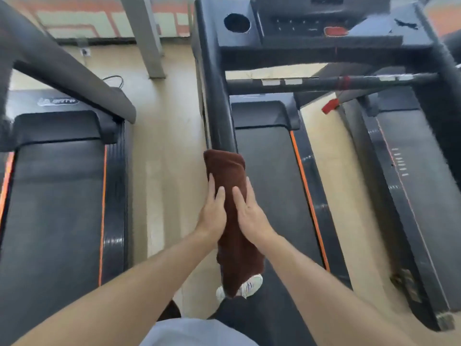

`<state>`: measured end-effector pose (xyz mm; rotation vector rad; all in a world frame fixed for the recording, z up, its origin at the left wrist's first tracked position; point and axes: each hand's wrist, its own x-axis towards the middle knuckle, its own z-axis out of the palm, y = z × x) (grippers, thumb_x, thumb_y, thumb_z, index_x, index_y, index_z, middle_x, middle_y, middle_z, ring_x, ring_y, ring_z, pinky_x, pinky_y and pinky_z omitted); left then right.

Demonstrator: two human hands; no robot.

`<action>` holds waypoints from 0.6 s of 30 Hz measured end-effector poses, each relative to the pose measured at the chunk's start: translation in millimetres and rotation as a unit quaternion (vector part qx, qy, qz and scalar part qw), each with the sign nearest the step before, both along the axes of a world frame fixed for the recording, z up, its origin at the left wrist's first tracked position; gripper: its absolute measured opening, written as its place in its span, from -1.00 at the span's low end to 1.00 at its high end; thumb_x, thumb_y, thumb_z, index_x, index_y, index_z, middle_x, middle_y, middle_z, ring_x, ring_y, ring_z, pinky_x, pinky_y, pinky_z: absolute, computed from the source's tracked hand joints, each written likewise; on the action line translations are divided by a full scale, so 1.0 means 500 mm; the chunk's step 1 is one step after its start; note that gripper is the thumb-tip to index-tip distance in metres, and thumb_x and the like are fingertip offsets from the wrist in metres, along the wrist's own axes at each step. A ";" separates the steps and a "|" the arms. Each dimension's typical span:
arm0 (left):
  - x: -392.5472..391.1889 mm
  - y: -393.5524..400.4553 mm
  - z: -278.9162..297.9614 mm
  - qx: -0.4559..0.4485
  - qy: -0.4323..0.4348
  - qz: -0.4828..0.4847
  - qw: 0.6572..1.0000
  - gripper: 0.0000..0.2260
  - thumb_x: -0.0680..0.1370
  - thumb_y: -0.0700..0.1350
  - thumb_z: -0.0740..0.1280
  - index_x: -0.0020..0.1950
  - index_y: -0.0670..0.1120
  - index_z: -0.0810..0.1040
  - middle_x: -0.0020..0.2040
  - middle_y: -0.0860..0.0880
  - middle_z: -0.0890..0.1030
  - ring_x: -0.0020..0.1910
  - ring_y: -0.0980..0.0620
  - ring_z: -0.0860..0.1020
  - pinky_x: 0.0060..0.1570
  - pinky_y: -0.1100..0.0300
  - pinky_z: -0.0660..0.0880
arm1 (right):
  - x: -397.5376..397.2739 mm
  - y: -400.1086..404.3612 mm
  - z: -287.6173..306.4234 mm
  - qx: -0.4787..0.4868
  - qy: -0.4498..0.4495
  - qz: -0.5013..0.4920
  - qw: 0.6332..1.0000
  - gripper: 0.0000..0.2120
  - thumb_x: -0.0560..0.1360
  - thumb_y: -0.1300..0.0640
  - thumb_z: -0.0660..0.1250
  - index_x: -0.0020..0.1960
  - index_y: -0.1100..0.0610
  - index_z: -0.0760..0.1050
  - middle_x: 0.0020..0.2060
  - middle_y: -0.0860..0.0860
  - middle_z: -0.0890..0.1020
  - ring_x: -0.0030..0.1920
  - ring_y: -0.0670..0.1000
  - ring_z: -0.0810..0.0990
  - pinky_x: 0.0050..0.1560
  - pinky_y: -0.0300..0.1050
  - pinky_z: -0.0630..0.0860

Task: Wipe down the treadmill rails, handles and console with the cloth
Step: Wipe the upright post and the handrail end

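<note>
Here the left hand point(212, 216) and right hand point(252, 216) make a two-sided grip, fingers nearly straight and pressed flat on either side of the brown cloth point(229, 191), which is draped over the treadmill's left rail point(219, 108) with its loose end hanging toward a shoe point(252, 285). The step in hand appears to be wiping this rail. Next, the cloth likely needs sliding up the bare rail toward the console point(299, 26), then across the handle bar point(324, 82), both seemingly unwiped.
</note>
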<state>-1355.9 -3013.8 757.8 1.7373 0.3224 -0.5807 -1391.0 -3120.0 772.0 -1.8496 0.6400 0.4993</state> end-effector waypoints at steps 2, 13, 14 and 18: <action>-0.005 -0.033 -0.009 -0.010 -0.003 0.037 0.999 -0.56 0.76 0.04 -0.04 0.66 0.17 0.02 0.63 0.16 0.14 0.58 0.17 0.15 0.54 0.23 0.03 | 0.012 0.004 -0.025 0.028 -0.059 -0.035 0.997 -0.40 0.69 -0.26 0.04 0.65 -0.23 -0.08 0.60 -0.26 0.15 0.59 -0.12 0.19 0.56 -0.13 0.14; 0.258 -0.091 -0.008 0.061 -0.042 0.096 0.993 -0.56 0.75 0.06 -0.09 0.61 0.08 0.28 0.54 0.03 0.41 0.51 0.04 0.36 0.55 0.06 0.20 | 0.307 -0.027 -0.047 0.020 -0.131 -0.047 0.990 -0.45 0.65 -0.22 0.20 0.58 -0.10 0.21 0.42 -0.05 0.47 0.38 -0.05 0.47 0.35 -0.15 0.39; 0.298 -0.097 -0.007 0.074 -0.056 0.095 0.991 -0.56 0.76 0.04 -0.09 0.62 0.05 0.27 0.56 0.01 0.38 0.53 0.03 0.33 0.55 0.12 0.16 | 0.345 -0.031 -0.050 0.025 -0.123 -0.054 0.991 -0.47 0.63 -0.26 0.21 0.53 -0.09 0.28 0.34 -0.04 0.53 0.33 -0.03 0.52 0.34 -0.10 0.43; 0.452 -0.115 -0.013 0.102 -0.095 0.083 0.987 -0.57 0.76 0.00 -0.06 0.63 0.00 0.24 0.57 -0.04 0.36 0.54 -0.03 0.31 0.49 0.19 0.16 | 0.487 -0.042 -0.042 0.020 -0.063 -0.077 0.995 -0.36 0.57 -0.40 0.15 0.48 -0.01 0.40 0.26 0.01 0.62 0.26 0.06 0.59 0.36 0.06 0.49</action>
